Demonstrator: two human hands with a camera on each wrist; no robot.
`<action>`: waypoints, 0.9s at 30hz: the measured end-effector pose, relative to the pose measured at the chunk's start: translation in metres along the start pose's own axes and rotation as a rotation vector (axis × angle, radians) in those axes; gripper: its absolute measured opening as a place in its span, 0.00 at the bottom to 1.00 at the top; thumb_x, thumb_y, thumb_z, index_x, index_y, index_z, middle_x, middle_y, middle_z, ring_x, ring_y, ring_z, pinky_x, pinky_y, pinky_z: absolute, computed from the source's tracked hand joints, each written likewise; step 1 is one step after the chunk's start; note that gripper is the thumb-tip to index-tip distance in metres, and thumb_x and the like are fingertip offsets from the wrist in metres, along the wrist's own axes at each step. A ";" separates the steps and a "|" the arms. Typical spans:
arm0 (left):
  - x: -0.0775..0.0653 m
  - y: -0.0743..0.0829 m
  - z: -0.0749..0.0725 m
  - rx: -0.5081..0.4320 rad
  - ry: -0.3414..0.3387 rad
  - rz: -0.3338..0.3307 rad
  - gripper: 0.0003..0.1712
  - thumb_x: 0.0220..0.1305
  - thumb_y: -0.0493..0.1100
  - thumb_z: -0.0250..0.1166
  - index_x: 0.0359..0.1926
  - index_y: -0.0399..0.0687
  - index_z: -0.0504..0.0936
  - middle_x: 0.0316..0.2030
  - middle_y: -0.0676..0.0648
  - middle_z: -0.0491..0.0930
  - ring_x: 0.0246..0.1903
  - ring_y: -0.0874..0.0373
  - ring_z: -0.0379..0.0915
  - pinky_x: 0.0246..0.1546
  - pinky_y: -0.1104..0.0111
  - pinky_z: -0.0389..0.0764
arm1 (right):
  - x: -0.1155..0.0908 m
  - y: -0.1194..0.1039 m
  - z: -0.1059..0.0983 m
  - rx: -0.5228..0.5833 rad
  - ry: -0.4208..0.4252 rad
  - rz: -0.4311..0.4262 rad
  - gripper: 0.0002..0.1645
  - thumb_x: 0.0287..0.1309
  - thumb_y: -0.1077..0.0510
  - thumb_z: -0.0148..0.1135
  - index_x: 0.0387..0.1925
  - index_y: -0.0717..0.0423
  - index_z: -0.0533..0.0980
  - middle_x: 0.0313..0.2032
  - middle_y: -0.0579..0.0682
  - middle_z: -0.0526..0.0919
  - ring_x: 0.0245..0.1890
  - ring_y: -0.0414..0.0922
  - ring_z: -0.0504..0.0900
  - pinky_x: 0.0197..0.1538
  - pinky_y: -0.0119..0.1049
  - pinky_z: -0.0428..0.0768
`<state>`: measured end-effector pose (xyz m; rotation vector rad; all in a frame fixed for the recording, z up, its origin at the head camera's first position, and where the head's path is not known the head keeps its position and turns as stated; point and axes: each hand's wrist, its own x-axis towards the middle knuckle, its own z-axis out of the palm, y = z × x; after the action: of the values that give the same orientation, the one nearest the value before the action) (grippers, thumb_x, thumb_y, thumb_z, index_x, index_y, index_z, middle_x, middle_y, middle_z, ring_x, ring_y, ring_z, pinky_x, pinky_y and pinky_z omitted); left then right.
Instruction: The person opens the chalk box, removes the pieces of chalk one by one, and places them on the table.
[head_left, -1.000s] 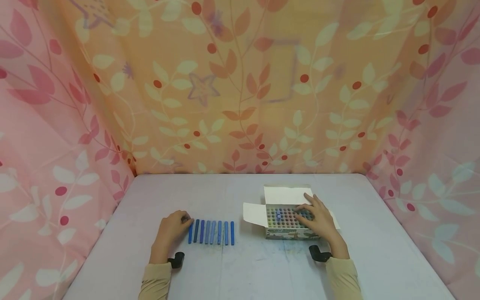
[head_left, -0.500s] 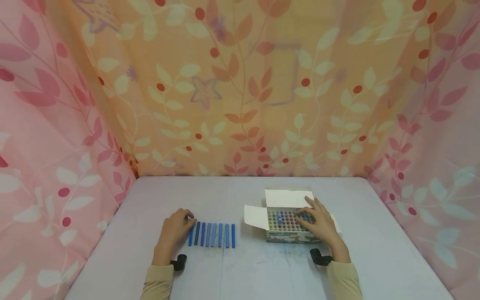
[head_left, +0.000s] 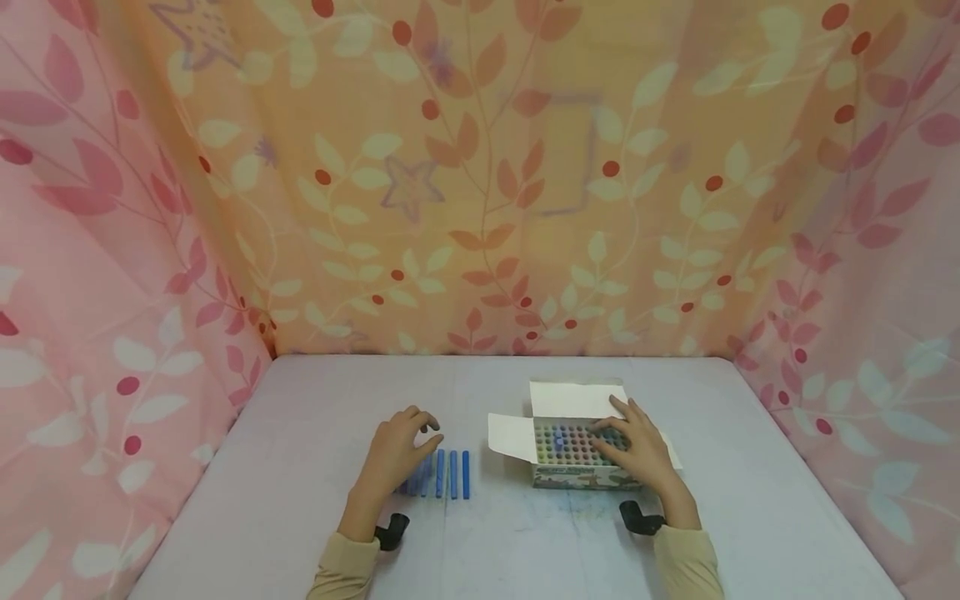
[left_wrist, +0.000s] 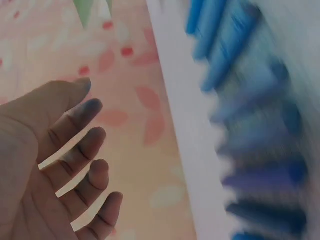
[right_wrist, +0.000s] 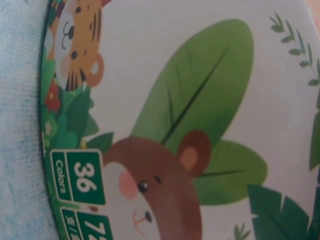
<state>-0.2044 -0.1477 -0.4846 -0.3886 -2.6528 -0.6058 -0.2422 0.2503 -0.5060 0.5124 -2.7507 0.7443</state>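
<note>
My left hand (head_left: pixel 397 454) hovers over the left part of a row of blue chalk sticks (head_left: pixel 453 475) on the table. It holds nothing; its thumb and fingers stand apart, with bluish dust on the tips. In the left wrist view the chalk sticks (left_wrist: pixel 232 45) run in blues and violet, some blurred. My right hand (head_left: pixel 641 442) rests at the right side of an open cardboard chalk box (head_left: pixel 577 477), fingers relaxed over the chalk ends. Inside, a raised blue chalk stick (head_left: pixel 558 440) stands out among the colored ends. The right wrist view shows only the printed box wall (right_wrist: pixel 225 100).
The box's back flap (head_left: pixel 573 400) stands up, and its left flap (head_left: pixel 512 435) sticks out toward the chalk row. Blue dust marks the white tabletop (head_left: pixel 525 542). Floral curtains (head_left: pixel 480 250) enclose the table at the back and sides.
My left hand has moved right from the row's left end and now covers several chalk sticks. My right hand stays at the box. The head view has tilted slightly up.
</note>
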 end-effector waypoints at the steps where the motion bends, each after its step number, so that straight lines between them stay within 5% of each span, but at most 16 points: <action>1: 0.002 0.006 0.001 -0.007 0.000 0.019 0.09 0.52 0.48 0.70 0.33 0.54 0.81 0.30 0.52 0.77 0.31 0.57 0.72 0.31 0.63 0.69 | 0.000 0.000 0.000 0.002 -0.001 -0.003 0.11 0.49 0.43 0.67 0.35 0.37 0.79 0.66 0.57 0.62 0.67 0.64 0.52 0.55 0.69 0.57; 13: 0.025 0.066 0.018 -0.136 -0.012 0.173 0.07 0.55 0.48 0.68 0.34 0.54 0.82 0.31 0.54 0.77 0.33 0.61 0.72 0.32 0.68 0.71 | 0.002 0.002 -0.002 -0.009 0.002 -0.015 0.12 0.48 0.43 0.67 0.35 0.38 0.79 0.65 0.58 0.62 0.67 0.65 0.51 0.56 0.69 0.57; 27: 0.045 0.111 0.047 -0.156 -0.190 0.259 0.08 0.60 0.51 0.63 0.38 0.57 0.83 0.34 0.55 0.76 0.33 0.63 0.68 0.35 0.70 0.70 | 0.000 0.000 0.000 -0.003 0.001 0.004 0.11 0.48 0.46 0.68 0.36 0.40 0.79 0.66 0.59 0.61 0.67 0.65 0.50 0.57 0.69 0.55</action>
<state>-0.2203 -0.0220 -0.4648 -0.8590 -2.6752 -0.7246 -0.2423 0.2497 -0.5061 0.5056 -2.7520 0.7404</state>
